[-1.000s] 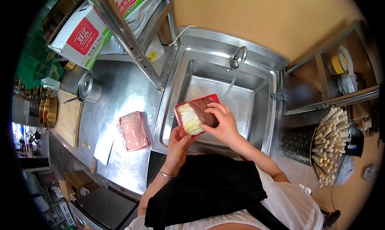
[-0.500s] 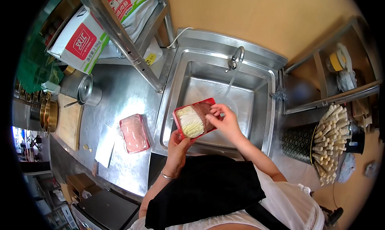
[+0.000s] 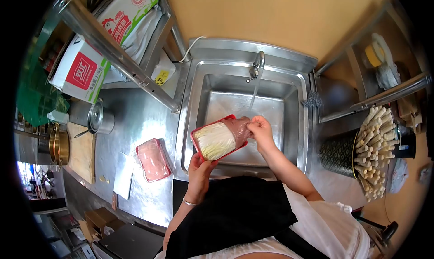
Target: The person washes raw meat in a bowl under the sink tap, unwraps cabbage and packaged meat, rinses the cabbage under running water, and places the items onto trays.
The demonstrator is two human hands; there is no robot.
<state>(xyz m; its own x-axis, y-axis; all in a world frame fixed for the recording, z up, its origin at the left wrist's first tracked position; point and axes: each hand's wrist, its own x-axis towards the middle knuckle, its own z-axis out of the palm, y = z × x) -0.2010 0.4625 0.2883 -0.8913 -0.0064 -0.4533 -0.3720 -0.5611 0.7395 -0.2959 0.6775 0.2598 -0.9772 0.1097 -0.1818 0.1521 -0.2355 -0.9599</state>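
My left hand [image 3: 200, 171] grips the near edge of a red tray [image 3: 195, 145], tilted over the front of the sink. A pale yellow-white piece of napa cabbage [image 3: 215, 140] fills the tray's left and middle. Dark pinkish-brown meat slices [image 3: 238, 129] cover its right end. My right hand [image 3: 262, 131] pinches the right edge of the meat between thumb and fingers. To the left, another red tray of pink meat [image 3: 153, 159] in clear wrap lies on the steel counter.
Water runs from the faucet [image 3: 258, 65] into the steel sink [image 3: 289, 123]. A cleaver [image 3: 122, 175], lidded pot [image 3: 100, 116] and cutting board [image 3: 82, 153] stand left. A shelf post [image 3: 131, 69] rises at the counter's back. Right is a patterned bin [image 3: 337, 156] of pale sticks [image 3: 374, 146].
My right hand has moved slightly right and closed on the meat, drawing its edge rightward past the tray's rim. More of the cabbage shows. The camera view has shifted a little.
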